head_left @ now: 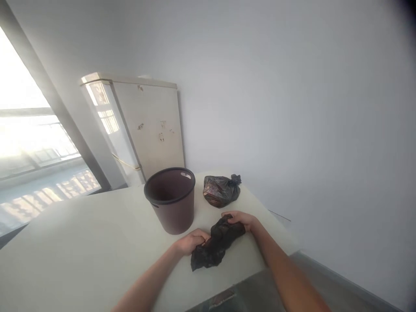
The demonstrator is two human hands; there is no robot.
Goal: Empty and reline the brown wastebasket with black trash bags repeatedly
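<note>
One thin, crumpled black plastic bag [224, 236] lies bunched between two bare hands, on the near side of the bin and a little to its right. Its left side is gripped by the left hand [192, 242], fingers curled closely into the film; the right hand [238, 218] has a narrow hold on the upper right end, thumb and fingers closed over a fold.

Handling film this limp well would call for light fingertip pinches, rolling the layers apart until an edge separates, then drawing the hands outward evenly. A hard tug at one spot could stretch or split it, and a fingernail could snag. The folds look soft and matt, with an uneven, ragged outline.

The maroon, round, tapering bin [178, 214], apparently plastic, stands upright with a darker rim and a handle slot cut through its far side; its mouth is open and unlined. Just right of the bin sits a rounded, knotted dark plastic bag [219, 193], glossier and stretched over contents that cannot be made out. Beneath the bin spreads a smooth, pale tabletop [97, 234]. Behind it rises a cream, boxy cabinet [152, 125] with brownish scuffs, against a plain pale wall [276, 108].
</note>
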